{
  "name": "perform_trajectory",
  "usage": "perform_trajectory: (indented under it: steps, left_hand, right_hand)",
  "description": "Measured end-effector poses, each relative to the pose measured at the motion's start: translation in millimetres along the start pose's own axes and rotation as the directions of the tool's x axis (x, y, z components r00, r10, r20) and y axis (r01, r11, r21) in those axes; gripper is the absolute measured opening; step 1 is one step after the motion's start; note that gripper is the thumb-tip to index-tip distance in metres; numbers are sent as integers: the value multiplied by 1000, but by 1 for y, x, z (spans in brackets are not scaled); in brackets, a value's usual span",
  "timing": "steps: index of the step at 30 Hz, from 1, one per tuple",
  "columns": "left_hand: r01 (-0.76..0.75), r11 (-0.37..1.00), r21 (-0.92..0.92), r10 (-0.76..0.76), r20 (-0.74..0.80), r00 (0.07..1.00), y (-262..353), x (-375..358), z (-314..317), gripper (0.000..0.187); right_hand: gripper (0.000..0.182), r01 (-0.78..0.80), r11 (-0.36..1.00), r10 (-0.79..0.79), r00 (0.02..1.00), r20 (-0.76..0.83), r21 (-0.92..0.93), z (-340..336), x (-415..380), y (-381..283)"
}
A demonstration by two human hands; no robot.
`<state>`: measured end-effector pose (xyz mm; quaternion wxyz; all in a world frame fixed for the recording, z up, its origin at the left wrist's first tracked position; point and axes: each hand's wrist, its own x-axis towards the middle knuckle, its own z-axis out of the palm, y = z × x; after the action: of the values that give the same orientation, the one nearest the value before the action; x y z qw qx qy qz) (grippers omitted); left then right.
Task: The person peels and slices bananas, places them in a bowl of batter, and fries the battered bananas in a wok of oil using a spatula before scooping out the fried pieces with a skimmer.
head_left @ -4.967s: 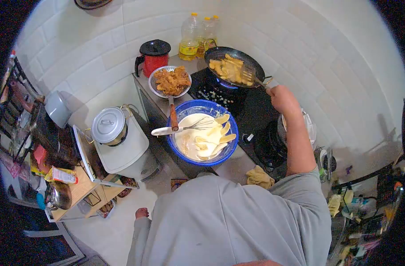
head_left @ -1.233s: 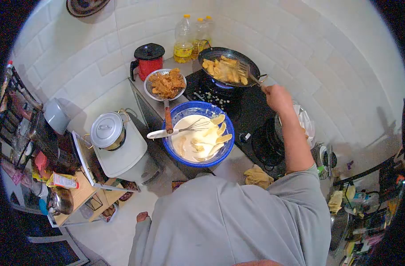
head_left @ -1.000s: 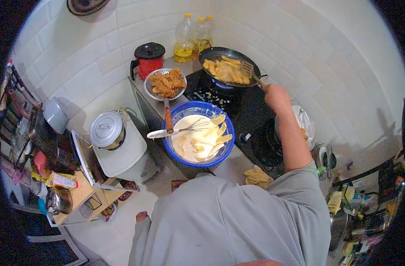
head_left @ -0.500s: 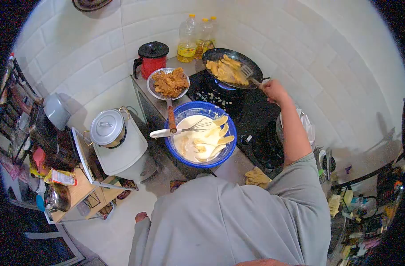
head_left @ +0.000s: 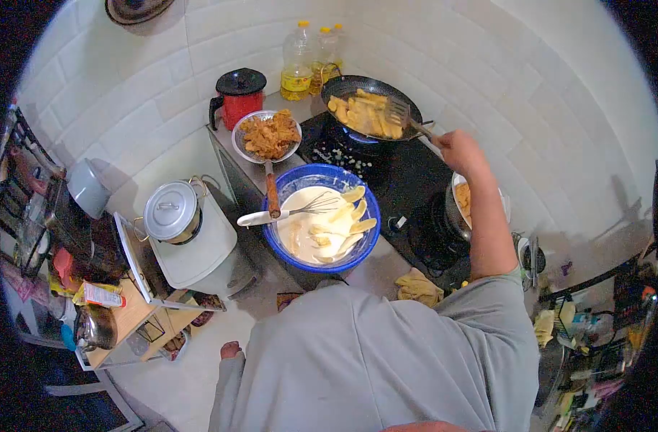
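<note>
My right hand (head_left: 460,151) is wrapped round the handle of a slotted spatula (head_left: 396,112). Its metal blade is at the right side of the pieces in a black wok (head_left: 382,83). Yellow-golden battered pieces (head_left: 363,113) fry in this wok over a blue flame. My left hand (head_left: 230,350) hangs low beside my body, mostly hidden by the sleeve, its fingers not clearly showing. In front of me a blue basin (head_left: 270,234) holds creamy batter (head_left: 303,237) with banana slices (head_left: 361,226) and a whisk (head_left: 300,210) with a white handle.
A strainer (head_left: 268,155) of browned fried bits rests beside the basin. A red pitcher (head_left: 241,108) and oil bottles (head_left: 297,68) stand behind. Under my right forearm is a container of fried pieces (head_left: 462,198). A cloth (head_left: 419,288) lies by the stove; a lidded pot (head_left: 172,210) sits left.
My right hand has drawn back to the right with the spatula, and the pieces in the wok lie differently. The container of fried pieces now shows beside my forearm.
</note>
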<state>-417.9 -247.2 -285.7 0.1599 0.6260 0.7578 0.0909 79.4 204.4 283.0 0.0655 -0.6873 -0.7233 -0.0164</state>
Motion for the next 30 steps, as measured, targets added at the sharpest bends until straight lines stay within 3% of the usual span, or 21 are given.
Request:
perform_trajectory:
  steps: [2, 5, 9, 14, 17, 21, 24, 25, 26, 27, 29, 30]
  left_hand:
    - [47, 999, -4, -46, 178, 983, 3, 2, -7, 9]
    - [75, 995, 69, -91, 280, 956, 5, 3, -8, 11]
    - [94, 989, 113, -116, 213, 970, 8, 1, -7, 12]
    - [165, 986, 17, -163, 294, 942, 19, 4, -26, 13]
    - [173, 982, 76, -188, 350, 917, 16, 11, -20, 14]
    - [111, 989, 94, -136, 320, 938, 4, 2, -9, 16]
    - [184, 983, 0, -172, 343, 924, 5, -9, -6, 17]
    - [365, 895, -257, -295, 272, 916, 10, -14, -3, 15]
    - [483, 717, -502, -425, 234, 874, 17, -16, -6, 12]
    - [483, 716, -504, -425, 235, 874, 15, -14, -2, 12]
    - [239, 970, -36, -226, 218, 949, -12, -13, 35, 7]
    - [238, 971, -36, -225, 217, 950, -5, -12, 24, 7]
  right_hand:
    - [18, 13, 997, -14, 1000, -13, -71, -9, -13, -12]
    - [16, 12, 990, -16, 1000, -25, -141, -10, -22, -19]
    - [17, 26, 985, -29, 999, -16, -170, 4, -12, -13]
    - [17, 68, 965, -102, 987, -123, -253, 22, -2, -25]
    - [17, 144, 933, -185, 978, -98, -330, 32, 6, -29]
    - [17, 128, 929, -161, 985, -67, -348, 47, 21, -30]
    - [17, 211, 936, -240, 968, -74, -280, 61, 43, -6]
    - [19, 188, 969, -201, 977, -66, -162, 64, 52, 3]
    - [21, 159, 986, -161, 985, -54, -41, 64, 56, 10]
    - [21, 160, 986, -162, 985, -54, -44, 60, 56, 16]
    - [29, -150, 891, 43, 967, 249, 428, 48, 53, 25]
    - [29, -150, 891, 44, 968, 248, 428, 44, 50, 28]
